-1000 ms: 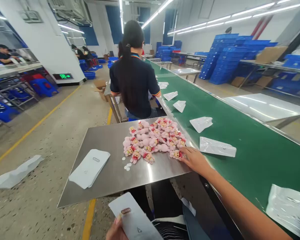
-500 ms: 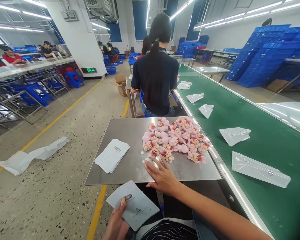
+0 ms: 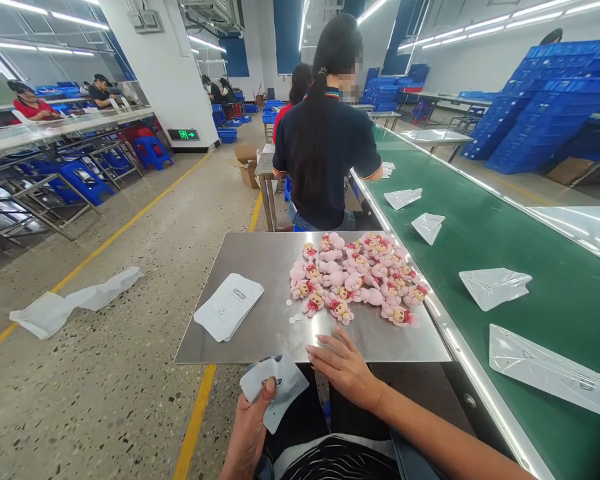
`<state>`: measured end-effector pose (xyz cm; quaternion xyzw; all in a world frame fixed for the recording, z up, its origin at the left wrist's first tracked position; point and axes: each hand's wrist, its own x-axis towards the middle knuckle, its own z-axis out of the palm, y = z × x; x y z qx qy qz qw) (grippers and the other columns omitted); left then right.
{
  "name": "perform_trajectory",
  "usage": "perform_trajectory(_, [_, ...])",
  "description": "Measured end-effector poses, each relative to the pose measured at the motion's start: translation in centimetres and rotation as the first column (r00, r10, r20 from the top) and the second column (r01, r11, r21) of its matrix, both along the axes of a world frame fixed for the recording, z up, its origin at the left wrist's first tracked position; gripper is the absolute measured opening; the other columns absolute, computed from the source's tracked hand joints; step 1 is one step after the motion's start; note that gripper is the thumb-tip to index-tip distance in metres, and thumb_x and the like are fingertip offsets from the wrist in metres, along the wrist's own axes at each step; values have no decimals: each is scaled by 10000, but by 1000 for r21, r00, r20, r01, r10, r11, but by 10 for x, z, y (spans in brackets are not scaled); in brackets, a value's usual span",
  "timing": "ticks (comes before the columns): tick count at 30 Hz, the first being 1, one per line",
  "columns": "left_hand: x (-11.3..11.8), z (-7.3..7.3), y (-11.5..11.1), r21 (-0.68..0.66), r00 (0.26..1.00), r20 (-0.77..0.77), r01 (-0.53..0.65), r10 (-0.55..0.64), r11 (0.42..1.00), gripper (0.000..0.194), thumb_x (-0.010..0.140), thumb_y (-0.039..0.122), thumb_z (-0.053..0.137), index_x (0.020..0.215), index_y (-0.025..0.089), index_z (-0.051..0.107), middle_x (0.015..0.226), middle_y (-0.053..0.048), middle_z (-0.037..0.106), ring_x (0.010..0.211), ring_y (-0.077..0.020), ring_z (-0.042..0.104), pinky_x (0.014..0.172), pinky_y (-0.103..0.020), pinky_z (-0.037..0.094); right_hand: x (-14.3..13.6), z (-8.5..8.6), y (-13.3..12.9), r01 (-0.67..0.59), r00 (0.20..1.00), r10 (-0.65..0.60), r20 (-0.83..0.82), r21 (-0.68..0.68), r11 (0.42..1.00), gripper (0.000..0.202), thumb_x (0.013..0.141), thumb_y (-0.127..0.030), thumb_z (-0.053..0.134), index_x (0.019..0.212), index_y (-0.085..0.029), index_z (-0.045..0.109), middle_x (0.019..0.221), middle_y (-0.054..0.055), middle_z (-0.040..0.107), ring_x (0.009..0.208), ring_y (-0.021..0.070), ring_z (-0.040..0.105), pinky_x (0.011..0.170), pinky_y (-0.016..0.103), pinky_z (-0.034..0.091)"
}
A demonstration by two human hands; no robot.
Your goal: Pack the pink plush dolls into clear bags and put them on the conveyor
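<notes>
Left hand point(image 3: 250, 420): closed on a pale printed pouch point(image 3: 291, 388), thumb pressed across its face, pouch bent, held by the near edge of the tabletop point(image 3: 275, 339). Right hand point(image 3: 345, 373): to its right, relaxed, fingers spread, nothing in its grasp that I can see; from my feed I cannot tell whether it touches the metal. Beyond the right hand's fingertips, slightly left, small white discs point(image 3: 293, 319). Farther past that hand, pink plush figures point(image 3: 335, 280) with red details, clustered, some face up. Ahead of the left hand, leftward, I note a stack of pale pouches point(image 3: 230, 307), print upward. Right of the right hand, a green belt point(image 3: 570, 300) carries shiny packets point(image 3: 495, 287), spaced apart. Farthest ahead of both hands, a person in a dark shirt point(image 3: 323, 153).
</notes>
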<state>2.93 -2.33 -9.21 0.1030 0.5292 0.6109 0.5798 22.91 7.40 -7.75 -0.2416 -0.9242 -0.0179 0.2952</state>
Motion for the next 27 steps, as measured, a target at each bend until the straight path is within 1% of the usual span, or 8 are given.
perform_trajectory(5, [13,13,7,-5,864,-413,313,-287,950,277,611,364,741,741,133,658,655,-20,652,635,-173,583,620,-246,457,6,33,-9,31,892,-208,-402,-404,914,132,857,-193,533,907,-245,643,877,23,636,884,173,574,788,361,495])
perform_trajectory(8, [33,29,17,29,736,-565,469,-373,883,277,614,356,723,798,158,665,715,-17,653,664,-174,555,613,-233,440,10,71,-18,-32,815,-348,-463,-636,771,85,836,-265,573,846,-246,655,844,26,578,807,152,572,710,297,507])
perform_trajectory(11, [53,40,25,54,631,-661,579,-405,813,244,637,317,695,824,164,665,729,-12,646,666,-171,531,612,-227,422,15,99,-26,-73,823,-354,-444,-702,709,85,797,-316,620,786,-234,637,858,28,563,825,157,565,744,304,503])
perform_trajectory(18, [79,40,35,91,593,-680,652,-432,753,230,649,293,689,838,169,646,749,-3,639,681,-177,528,632,-233,428,31,117,-40,129,965,-210,-155,-416,900,75,820,-225,583,804,-240,656,990,30,604,1018,206,497,888,396,427])
perform_trajectory(21, [85,39,37,106,591,-659,685,-465,721,269,643,323,698,857,168,647,757,-7,639,683,-178,527,634,-233,432,48,120,-40,152,974,-204,-101,-378,913,139,845,-257,548,936,-254,654,1045,30,609,1062,199,492,918,375,417])
perform_trajectory(23, [89,39,39,88,578,-651,702,-493,707,242,643,333,700,810,166,653,712,-1,621,651,-165,510,609,-223,422,70,114,-29,261,935,-330,-131,-376,889,201,871,-296,499,1016,-248,631,1067,47,604,1035,190,523,894,349,436])
perform_trajectory(25, [91,39,40,69,580,-631,703,-515,708,218,642,335,703,767,164,653,679,4,604,629,-153,495,591,-214,409,99,100,-9,532,785,-608,-117,-375,759,264,888,-349,446,1054,-221,607,1024,81,619,960,210,568,844,368,454])
perform_trajectory(27, [93,39,42,65,598,-597,700,-534,711,213,638,335,708,744,160,647,668,6,594,623,-145,487,588,-210,399,128,80,15,762,554,-832,31,-422,491,336,880,-423,422,1045,-184,590,856,96,648,793,236,614,729,390,476])
